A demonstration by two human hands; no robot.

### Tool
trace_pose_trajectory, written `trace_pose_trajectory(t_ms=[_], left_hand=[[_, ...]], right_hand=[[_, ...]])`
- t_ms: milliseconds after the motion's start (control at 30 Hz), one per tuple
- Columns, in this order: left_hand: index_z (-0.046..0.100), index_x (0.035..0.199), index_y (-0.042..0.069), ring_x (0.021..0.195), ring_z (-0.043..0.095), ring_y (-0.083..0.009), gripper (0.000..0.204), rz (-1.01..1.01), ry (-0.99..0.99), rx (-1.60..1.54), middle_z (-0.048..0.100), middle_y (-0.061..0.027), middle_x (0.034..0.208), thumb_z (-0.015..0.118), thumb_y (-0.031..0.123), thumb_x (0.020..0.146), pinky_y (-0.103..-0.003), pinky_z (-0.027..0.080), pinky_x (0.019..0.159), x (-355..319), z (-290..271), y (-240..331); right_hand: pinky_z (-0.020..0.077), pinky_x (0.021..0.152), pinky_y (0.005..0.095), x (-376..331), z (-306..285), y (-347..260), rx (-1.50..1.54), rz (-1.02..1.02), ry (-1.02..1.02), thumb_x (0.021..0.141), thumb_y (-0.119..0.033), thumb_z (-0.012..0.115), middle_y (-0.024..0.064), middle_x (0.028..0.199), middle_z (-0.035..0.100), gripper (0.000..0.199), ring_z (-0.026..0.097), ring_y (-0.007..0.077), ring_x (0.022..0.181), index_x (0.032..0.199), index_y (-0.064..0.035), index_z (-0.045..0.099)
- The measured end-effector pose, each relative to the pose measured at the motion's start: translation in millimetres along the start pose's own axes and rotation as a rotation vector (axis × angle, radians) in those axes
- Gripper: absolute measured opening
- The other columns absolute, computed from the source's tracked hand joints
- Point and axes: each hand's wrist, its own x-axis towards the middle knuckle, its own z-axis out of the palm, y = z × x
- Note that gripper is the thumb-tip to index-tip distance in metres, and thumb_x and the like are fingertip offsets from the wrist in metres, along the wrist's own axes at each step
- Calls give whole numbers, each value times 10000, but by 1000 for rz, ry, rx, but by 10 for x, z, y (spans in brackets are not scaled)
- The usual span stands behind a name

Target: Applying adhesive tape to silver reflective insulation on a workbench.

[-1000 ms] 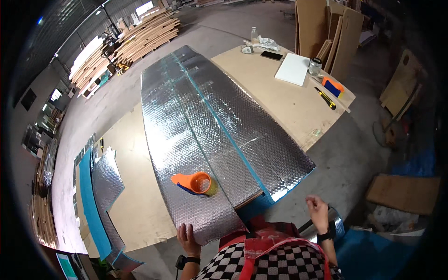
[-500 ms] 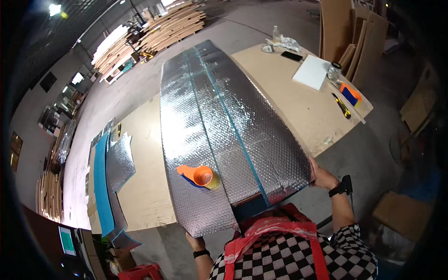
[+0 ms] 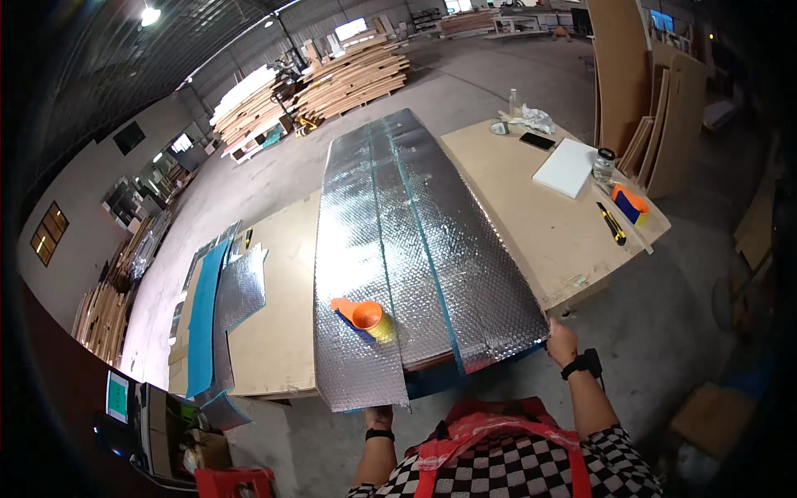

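A long silver bubble-foil sheet with a blue strip down its middle lies on a wooden table and hangs over the near edge. My left hand grips the sheet's near left edge from below. My right hand holds its near right corner. An orange tape dispenser with a yellow roll rests on the foil between my hands, a little farther out.
The bare wooden table to the right carries a white board, a yellow utility knife, a second orange tape dispenser, a jar and a phone. Foil and blue offcuts lie left. Stacked wooden boards stand behind.
My view has tilted up and right. My right hand has come up to the sheet's near right corner and taken hold; my left hand stays at the near left edge.
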Motion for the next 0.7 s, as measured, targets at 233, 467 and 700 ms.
trace_pose_trajectory(t_ms=[233, 467, 700], left_hand=[[561, 1252, 86, 1067, 613, -268, 310, -10, 249, -317, 618, -90, 1218, 591, 218, 973, -436, 531, 922, -158, 651, 681], [549, 1265, 92, 1058, 609, -248, 333, -58, 327, -122, 618, -56, 1200, 623, 201, 958, -393, 533, 870, -239, 644, 761], [531, 1309, 68, 1075, 601, -292, 473, -10, 299, -191, 600, -102, 1250, 712, 206, 894, -463, 517, 910, -518, 155, 505]], right_hand=[[473, 815, 555, 52, -109, -77, -2, -41, -34, 897, -65, 452, 286, 968, 656, 178, 618, 485, 946, 1045, -14, 536], [473, 792, 551, 60, -151, 15, -122, -142, -80, 873, -60, 492, 251, 940, 666, 163, 626, 454, 933, 1023, -32, 550], [478, 704, 537, -363, -75, 289, -25, -246, -20, 809, -15, 566, 273, 802, 631, 146, 618, 481, 812, 954, -29, 553]])
